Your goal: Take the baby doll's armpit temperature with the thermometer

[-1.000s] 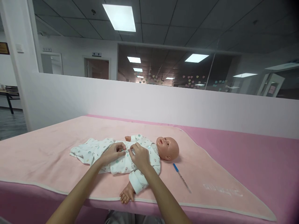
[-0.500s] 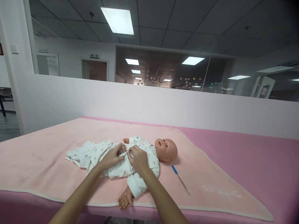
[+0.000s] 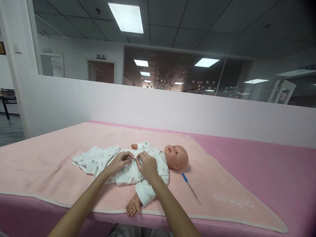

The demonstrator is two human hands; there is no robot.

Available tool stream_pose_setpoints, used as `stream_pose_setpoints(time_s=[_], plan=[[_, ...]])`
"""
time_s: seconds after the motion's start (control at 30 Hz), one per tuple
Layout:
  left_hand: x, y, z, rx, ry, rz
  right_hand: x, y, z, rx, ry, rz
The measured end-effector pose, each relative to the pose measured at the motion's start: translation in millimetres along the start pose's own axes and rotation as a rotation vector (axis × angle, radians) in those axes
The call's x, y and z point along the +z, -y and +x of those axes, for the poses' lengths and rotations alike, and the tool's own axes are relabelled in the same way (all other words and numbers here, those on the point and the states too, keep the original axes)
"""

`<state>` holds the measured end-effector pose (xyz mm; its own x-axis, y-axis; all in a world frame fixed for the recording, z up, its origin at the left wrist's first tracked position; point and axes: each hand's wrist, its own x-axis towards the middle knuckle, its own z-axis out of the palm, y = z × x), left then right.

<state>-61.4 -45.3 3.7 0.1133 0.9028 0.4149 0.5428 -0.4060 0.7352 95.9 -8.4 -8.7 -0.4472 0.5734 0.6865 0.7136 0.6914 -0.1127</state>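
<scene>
A baby doll [image 3: 177,157] lies on its back, its head to the right, on a peach blanket [image 3: 61,138]. It wears a white printed baby shirt [image 3: 128,174] and matching trousers [image 3: 91,158]. My left hand [image 3: 121,162] is closed at the front of the shirt, thumb and fingers pinching the fabric near a small fastening. Right beside it, my right hand [image 3: 147,166] also pinches the shirt front, fingertips almost touching the left ones. A button shows near the doll's collar. The exact fastening between my fingertips is partly hidden.
A thermometer [image 3: 191,188] with a blue cap lies on the blanket to the right of the doll. Under the blanket is a pink table cover [image 3: 259,158]. A low white wall [image 3: 160,105] with glass above runs behind the table.
Both hands stay at the shirt front, with only slight finger movement. The camera view has shifted slightly; the doll and thermometer lie as before.
</scene>
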Motion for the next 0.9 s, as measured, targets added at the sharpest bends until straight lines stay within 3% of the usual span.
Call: stream_pose_setpoints(time_s=[0.3, 0.67, 0.9], plan=[[2.2, 0.4, -1.0, 0.091, -0.056, 0.047, -2.8, 0.7, -0.2, 0.007, 0.009, 0.018], [5.4, 4.5, 1.0, 0.066, -0.081, 0.108, -3.4, 2.5, -0.9, 0.033, 0.007, 0.032], [6.4, -5.1, -3.5, 0.084, -0.074, 0.208, -3.6, 2.4, -1.2, 0.029, -0.004, 0.019]])
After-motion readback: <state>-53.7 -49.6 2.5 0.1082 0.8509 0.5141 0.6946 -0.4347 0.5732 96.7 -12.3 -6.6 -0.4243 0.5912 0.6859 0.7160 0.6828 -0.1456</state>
